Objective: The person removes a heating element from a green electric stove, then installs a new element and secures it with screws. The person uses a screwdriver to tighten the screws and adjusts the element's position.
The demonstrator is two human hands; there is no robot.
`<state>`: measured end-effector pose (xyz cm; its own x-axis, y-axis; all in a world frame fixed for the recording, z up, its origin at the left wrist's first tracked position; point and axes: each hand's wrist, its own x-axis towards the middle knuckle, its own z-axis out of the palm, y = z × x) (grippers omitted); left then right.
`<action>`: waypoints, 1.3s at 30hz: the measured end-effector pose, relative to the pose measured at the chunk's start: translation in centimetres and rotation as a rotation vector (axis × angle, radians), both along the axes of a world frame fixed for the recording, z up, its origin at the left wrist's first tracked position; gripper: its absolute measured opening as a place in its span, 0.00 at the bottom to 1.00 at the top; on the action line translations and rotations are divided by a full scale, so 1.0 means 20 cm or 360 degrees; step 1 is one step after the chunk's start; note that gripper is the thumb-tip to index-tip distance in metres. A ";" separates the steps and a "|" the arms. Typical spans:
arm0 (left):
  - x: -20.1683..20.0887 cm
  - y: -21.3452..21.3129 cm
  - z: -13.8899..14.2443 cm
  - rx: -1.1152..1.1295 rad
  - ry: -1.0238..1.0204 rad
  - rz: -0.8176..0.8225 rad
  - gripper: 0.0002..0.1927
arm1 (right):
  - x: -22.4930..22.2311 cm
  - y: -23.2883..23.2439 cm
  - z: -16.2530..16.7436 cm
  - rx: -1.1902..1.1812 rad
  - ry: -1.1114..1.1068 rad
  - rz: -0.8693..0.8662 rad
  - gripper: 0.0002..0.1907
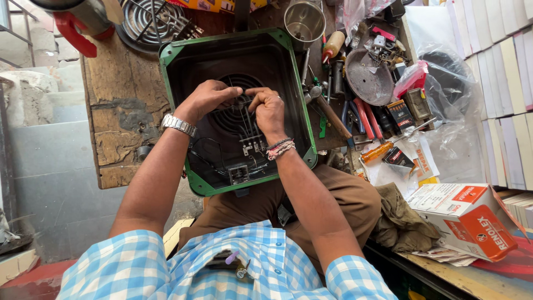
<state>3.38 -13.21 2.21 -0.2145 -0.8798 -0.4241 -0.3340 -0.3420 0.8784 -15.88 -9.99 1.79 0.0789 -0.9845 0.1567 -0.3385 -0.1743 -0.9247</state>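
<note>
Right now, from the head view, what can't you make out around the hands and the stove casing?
- Fingertips of the left hand and right hand: curled together over the spiral heating coil; what they pinch is hidden.
- Small terminal block in the green-rimmed square metal casing: too small to read its wiring.
- Second coil on the wooden bench: cut off by the top edge.

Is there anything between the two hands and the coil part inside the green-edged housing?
Nothing visible. Left hand and right hand are already inside the open housing, fingertips on the coil. The wires lie nearer the person, below the hands.
</note>
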 end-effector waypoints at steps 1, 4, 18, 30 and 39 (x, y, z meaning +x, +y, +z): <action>0.00 0.00 0.00 0.0005 -0.0046 0.0005 0.33 | 0.00 0.00 0.00 0.0038 0.0025 -0.0074 0.17; 0.00 -0.01 -0.01 0.0001 -0.0126 -0.0018 0.32 | -0.02 0.00 0.00 -0.0181 -0.0070 0.0249 0.30; 0.00 0.00 0.00 0.0007 -0.0078 -0.0020 0.34 | -0.01 0.00 -0.03 -0.0094 0.0083 0.0023 0.20; 0.00 -0.01 -0.01 0.0007 -0.0074 -0.0005 0.33 | -0.01 -0.01 -0.04 -0.0144 0.0252 0.0179 0.23; 0.00 -0.01 0.00 0.0024 -0.0101 0.0007 0.33 | 0.00 0.00 -0.02 -0.0139 0.0164 0.0131 0.22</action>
<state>3.32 -13.37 2.24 -0.1830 -0.8740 -0.4502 -0.3872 -0.3568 0.8502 -15.92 -10.07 1.32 0.1788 -0.9570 0.2285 -0.4123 -0.2837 -0.8657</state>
